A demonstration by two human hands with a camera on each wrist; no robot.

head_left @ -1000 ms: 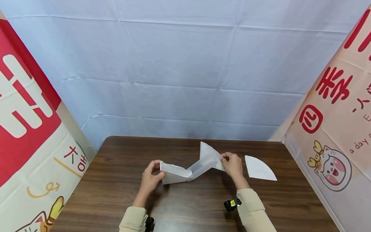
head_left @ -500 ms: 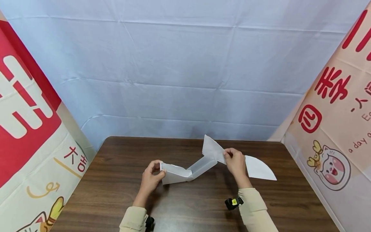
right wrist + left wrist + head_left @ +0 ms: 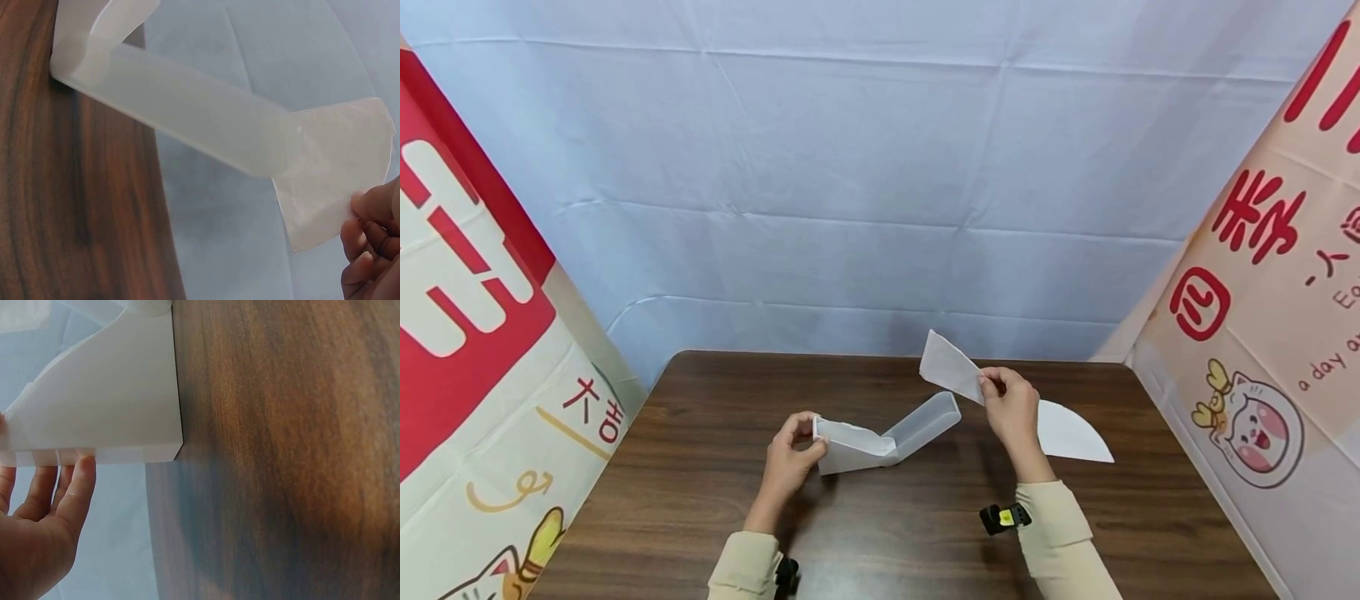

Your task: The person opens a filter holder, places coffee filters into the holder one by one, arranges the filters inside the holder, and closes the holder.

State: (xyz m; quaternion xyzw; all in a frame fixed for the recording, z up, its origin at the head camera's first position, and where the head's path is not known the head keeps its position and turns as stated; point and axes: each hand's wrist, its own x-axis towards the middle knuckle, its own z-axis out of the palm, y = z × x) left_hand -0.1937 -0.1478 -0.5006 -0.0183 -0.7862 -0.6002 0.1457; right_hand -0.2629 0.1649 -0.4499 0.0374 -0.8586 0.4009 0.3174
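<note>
A white, translucent plastic box (image 3: pixel 850 460) stands on the table with its hinged lid (image 3: pixel 928 425) swung out to the right. More white paper seems to show inside the box. My left hand (image 3: pixel 792 462) grips the box's left end, thumb on the near side; in the left wrist view its fingers (image 3: pixel 78 494) touch the end wall. Above the lid's far end, my right hand (image 3: pixel 1011 417) pinches a white coffee filter paper (image 3: pixel 950 365) between thumb and fingers. In the right wrist view the lid (image 3: pixel 187 106) overlaps part of that filter paper (image 3: pixel 337 175).
Another fan-shaped white filter paper (image 3: pixel 1071 433) lies on the brown wooden table (image 3: pixel 880 542), partly behind my right hand. A pale cloth (image 3: pixel 880 208) hangs behind the table's far edge. Printed banners (image 3: pixel 1262 333) stand at both sides.
My right hand has lifted the filter paper up and away from the lid, moving slightly right and back. My left hand and the box stay in place.
</note>
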